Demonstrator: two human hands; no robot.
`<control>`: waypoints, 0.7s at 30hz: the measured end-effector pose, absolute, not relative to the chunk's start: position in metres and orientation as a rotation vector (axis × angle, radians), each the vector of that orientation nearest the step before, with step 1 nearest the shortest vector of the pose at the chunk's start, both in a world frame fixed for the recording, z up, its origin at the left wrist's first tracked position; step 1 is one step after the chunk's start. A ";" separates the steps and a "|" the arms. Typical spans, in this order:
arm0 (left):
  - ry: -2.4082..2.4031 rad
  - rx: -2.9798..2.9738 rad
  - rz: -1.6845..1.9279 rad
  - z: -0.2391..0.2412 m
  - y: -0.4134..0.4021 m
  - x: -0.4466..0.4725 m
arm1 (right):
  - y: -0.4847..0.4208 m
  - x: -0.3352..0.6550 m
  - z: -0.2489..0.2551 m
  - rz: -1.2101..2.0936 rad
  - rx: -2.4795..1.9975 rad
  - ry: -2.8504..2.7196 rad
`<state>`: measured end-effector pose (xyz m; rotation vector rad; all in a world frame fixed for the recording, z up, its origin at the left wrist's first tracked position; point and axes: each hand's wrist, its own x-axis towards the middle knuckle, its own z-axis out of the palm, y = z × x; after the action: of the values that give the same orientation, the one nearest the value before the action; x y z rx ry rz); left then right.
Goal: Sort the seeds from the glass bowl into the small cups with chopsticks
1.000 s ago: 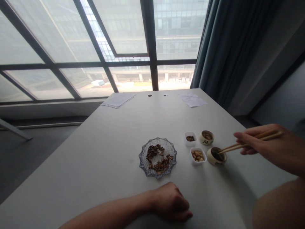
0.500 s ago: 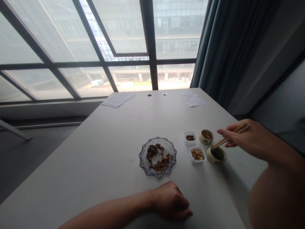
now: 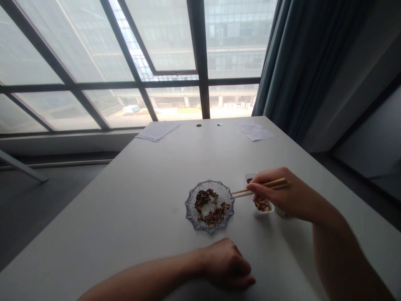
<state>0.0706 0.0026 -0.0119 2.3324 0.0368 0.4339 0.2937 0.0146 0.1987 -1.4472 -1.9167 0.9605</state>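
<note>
My right hand (image 3: 283, 194) is closed around a pair of wooden chopsticks (image 3: 242, 193). Their tips are at the right rim of a scalloped clear glass plate (image 3: 189, 213); I cannot make out anything between them. On the plate lie dark brown elongated pieces (image 3: 203, 197) at the upper left and lighter brown ones (image 3: 214, 217) below. Under the right hand is a small white tub of light brown pieces (image 3: 262, 205). A second white tub (image 3: 249, 176) and a cream cup (image 3: 282, 214) are mostly hidden by that hand. My left hand (image 3: 228, 265) rests on the table as a fist, near the plate.
The white table (image 3: 150, 188) reaches to a large window. Stacked papers (image 3: 158, 131) lie at its far left, and more sheets (image 3: 256, 130) at the far right. Two round holes are near the far edge. A dark blue curtain (image 3: 288, 62) hangs at the right.
My right hand has moved left with the chopsticks, from the near cream cup to the plate's right rim. It now covers the far cup. My left hand has stayed put.
</note>
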 end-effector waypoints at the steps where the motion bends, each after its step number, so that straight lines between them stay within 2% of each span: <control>1: 0.036 2.334 0.436 -0.012 0.002 0.071 | 0.019 0.287 0.195 0.991 -1.445 -1.944; 9: 0.039 2.350 0.489 -0.017 0.000 0.071 | 0.036 0.256 0.166 0.970 -1.470 -2.050; 15: 0.045 2.377 0.502 -0.017 0.000 0.071 | 0.037 0.249 0.165 0.849 -1.473 -2.067; 21: 0.066 2.409 0.439 -0.019 -0.001 0.072 | 0.040 0.252 0.163 0.879 -1.475 -1.995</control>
<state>0.0715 -0.0008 -0.0190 2.4091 0.0665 0.4394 0.2525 0.0402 0.1633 -1.4751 -1.9948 0.8790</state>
